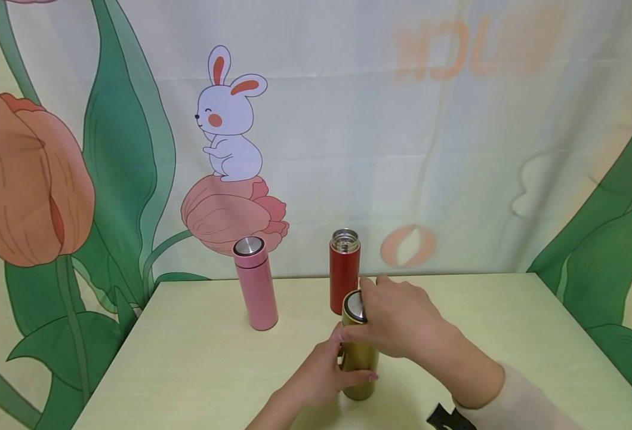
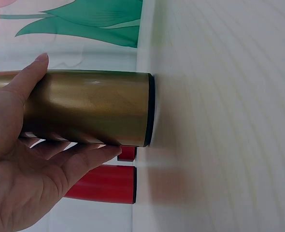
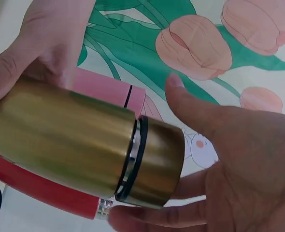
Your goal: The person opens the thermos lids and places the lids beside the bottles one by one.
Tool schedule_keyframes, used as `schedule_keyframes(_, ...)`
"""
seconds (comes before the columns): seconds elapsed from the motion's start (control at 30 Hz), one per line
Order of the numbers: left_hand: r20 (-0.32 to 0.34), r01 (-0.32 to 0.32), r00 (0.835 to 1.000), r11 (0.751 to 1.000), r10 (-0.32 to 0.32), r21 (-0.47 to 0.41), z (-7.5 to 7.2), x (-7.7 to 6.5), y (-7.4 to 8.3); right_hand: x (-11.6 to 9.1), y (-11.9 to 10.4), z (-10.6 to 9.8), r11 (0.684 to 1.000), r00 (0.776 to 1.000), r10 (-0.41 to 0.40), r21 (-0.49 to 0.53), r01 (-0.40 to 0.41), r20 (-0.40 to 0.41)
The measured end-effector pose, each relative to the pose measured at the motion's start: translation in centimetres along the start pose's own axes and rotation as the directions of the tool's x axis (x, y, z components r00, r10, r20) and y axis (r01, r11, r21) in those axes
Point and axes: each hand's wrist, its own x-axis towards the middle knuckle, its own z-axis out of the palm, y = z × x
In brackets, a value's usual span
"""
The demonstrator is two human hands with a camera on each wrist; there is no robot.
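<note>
A gold thermos bottle (image 1: 360, 364) stands upright near the middle of the table. My left hand (image 1: 321, 370) grips its lower body, thumb on one side and fingers on the other, as the left wrist view shows. Around the gold lid (image 3: 157, 162) is my right hand (image 1: 401, 313), its thumb extended and standing off the lid, some fingers passing behind it. Between lid and body a silvery gap shows. Just behind stands a red thermos bottle (image 1: 344, 275) without a lid, its steel neck bare. A red lid (image 2: 127, 153) lies beside it, hidden in the head view.
To the left stands a pink thermos bottle (image 1: 256, 286) with its lid on. The pale wooden table (image 1: 187, 370) ends at a printed curtain (image 1: 316, 119) with tulips and a rabbit. A black object (image 1: 450, 418) is by the right sleeve.
</note>
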Motion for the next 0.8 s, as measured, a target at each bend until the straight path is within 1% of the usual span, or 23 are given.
schedule_keyframes(0.1, -0.001, 0.015, 1.000, 1.000, -0.015, 0.009, 0.0, 0.0, -0.1, 0.1, -0.4, 0.3, 1.000, 0.998, 0.006, -0.011, -0.006, -0.060)
schedule_keyframes(0.2, -0.007, -0.005, 1.000, 1.000, 0.005, 0.021, -0.1, 0.0, -0.1, 0.3, -0.6, 0.7, 1.000, 0.995, 0.003, -0.019, -0.005, -0.100)
schedule_keyframes(0.3, -0.013, -0.039, 0.999, 0.999, 0.039, 0.031, -0.1, 0.0, -0.1, 0.4, -0.7, 0.9, 1.000, 0.994, -0.010, -0.023, 0.007, -0.112)
schedule_keyframes(0.4, -0.015, -0.054, 0.998, 0.998, 0.055, 0.035, -0.1, 0.0, -0.2, 0.5, -0.7, 0.8, 0.999, 0.994, -0.033, -0.006, 0.033, -0.102)
schedule_keyframes(0.6, -0.002, -0.045, 0.999, 0.999, 0.045, 0.016, -0.1, 0.1, -0.1, 0.5, -0.2, 0.3, 0.994, 0.994, -0.088, 0.055, 0.092, -0.065)
schedule_keyframes(0.8, -0.007, -0.045, 0.999, 0.998, 0.045, 0.034, 0.0, 0.1, -0.2, 0.7, 0.1, -0.2, 0.990, 0.993, -0.121, 0.075, 0.122, -0.010)
